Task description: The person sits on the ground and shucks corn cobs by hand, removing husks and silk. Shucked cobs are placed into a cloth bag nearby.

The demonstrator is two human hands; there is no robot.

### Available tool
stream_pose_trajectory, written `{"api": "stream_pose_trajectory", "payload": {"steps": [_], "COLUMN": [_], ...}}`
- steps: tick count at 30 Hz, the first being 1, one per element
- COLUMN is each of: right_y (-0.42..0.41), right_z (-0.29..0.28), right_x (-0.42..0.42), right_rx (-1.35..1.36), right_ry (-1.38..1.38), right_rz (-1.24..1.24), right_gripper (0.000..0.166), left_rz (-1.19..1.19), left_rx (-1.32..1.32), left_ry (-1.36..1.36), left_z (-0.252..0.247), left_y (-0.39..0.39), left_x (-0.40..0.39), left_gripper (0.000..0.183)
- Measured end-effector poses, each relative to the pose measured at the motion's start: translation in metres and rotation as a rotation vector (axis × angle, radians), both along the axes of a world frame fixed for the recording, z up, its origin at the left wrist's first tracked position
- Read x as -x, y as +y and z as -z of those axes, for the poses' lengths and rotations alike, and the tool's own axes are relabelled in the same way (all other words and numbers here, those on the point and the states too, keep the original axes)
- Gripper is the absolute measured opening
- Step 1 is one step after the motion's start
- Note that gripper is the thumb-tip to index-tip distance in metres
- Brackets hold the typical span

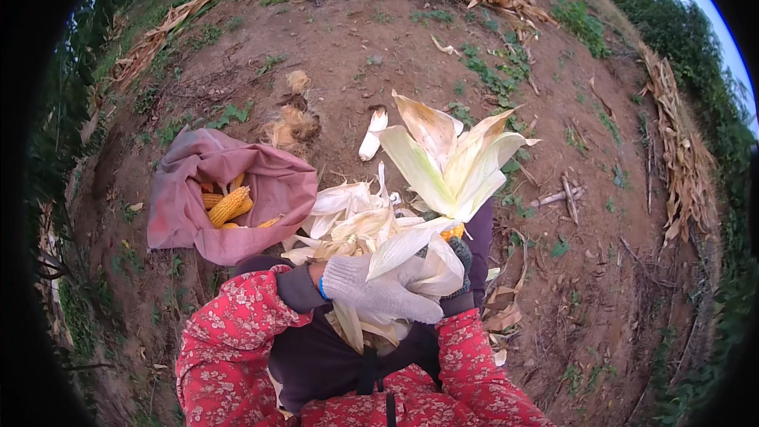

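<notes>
Over my lap, my right hand [461, 261] in a dark knitted glove grips a maize ear [454, 232] whose yellow kernels show in a small patch. Pale green and cream husk leaves [450, 172] fan out from it, away from me. My left hand [379, 287], in a light grey knitted glove, lies across a loose strip of husk [442, 270] and seems to hold it; its fingertips are partly covered. More dry husks [359, 219] are heaped just ahead of my hands, and others [356, 323] lie in my lap beneath the left glove.
A faded red cloth sack [267, 163] at the left stands with its mouth wide, several husked yellow maize ears [230, 207] inside. Ahead on the brown soil are a white-husked ear [373, 135] and tufts of corn silk [292, 127]. Dry stalks [682, 148] line the right.
</notes>
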State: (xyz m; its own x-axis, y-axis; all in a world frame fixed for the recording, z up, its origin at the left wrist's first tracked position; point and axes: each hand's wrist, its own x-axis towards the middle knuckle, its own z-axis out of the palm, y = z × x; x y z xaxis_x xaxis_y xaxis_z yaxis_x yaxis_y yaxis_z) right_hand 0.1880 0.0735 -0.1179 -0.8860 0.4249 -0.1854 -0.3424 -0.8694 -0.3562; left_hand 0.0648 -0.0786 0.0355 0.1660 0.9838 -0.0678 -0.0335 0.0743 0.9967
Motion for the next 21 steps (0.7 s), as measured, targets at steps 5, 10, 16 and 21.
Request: {"api": "stream_pose_trajectory", "payload": {"steps": [5, 10, 16, 21], "right_y": [0.001, -0.02, -0.025, -0.025], "right_z": [-0.018, -0.036, -0.019, -0.003], "right_x": [0.014, 0.023, 0.029, 0.031], "right_rx": [-0.018, 0.11, -0.17, -1.273], "right_ry": [0.21, 0.286, 0.032, -0.422], "right_rz": [0.019, -0.084, 0.02, -0.062], "right_gripper": [0.063, 0.056, 0.067, 0.051], "left_rz": [-0.388, -0.671, -0.705, -0.595], "left_rx": [-0.022, -0.146, -0.49, -0.691], "left_ry": [0.828, 0.98, 1.024, 1.118], "left_z": [0.005, 0.009, 0.012, 0.006], "left_y": [0.011, 0.019, 0.027, 0.021], "left_x": [0.033, 0.044, 0.025, 0.022], "left_gripper": [0.053, 0.05, 0.033, 0.034]}}
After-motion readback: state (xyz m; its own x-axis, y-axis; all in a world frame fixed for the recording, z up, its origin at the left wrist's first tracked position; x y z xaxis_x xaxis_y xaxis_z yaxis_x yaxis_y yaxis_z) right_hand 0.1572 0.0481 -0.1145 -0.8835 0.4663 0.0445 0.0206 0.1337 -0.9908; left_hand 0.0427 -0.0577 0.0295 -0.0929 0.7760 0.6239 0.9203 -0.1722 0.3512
